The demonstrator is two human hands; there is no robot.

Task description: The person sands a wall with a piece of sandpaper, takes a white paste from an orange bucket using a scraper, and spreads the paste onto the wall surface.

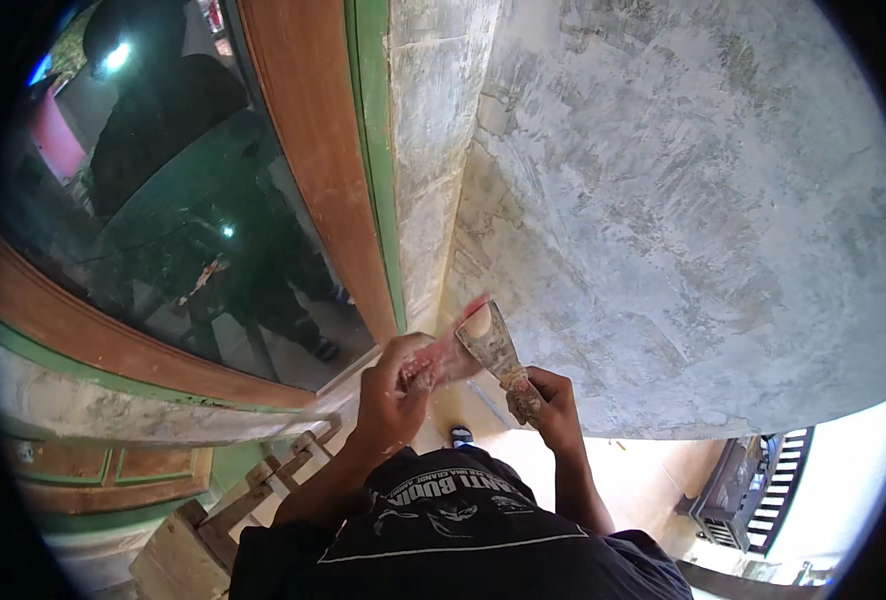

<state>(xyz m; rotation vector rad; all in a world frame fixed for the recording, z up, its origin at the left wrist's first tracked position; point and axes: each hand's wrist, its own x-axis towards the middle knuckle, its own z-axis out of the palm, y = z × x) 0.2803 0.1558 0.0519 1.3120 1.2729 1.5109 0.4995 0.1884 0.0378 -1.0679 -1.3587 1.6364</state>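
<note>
My right hand (555,408) is closed round the crusted handle of a putty knife (496,347), its blade pointing up and to the left. A pale dab of putty (478,322) sits at the blade's end. My left hand (393,390) is closed on a reddish flat spreader (451,362) smeared with pale putty. The spreader's upper edge meets or passes behind the knife blade; their exact contact cannot be made out. Both hands are close together in front of my chest, near the wall corner. Pale smears mark the left fingers and wrist.
A grey, patchily plastered wall (653,220) fills the right. On the left is a window (163,240) with a brown and green frame (308,130). A wooden stand (188,550) is at lower left, a dark slatted bench (733,495) at lower right. Pale floor (623,480) shows below.
</note>
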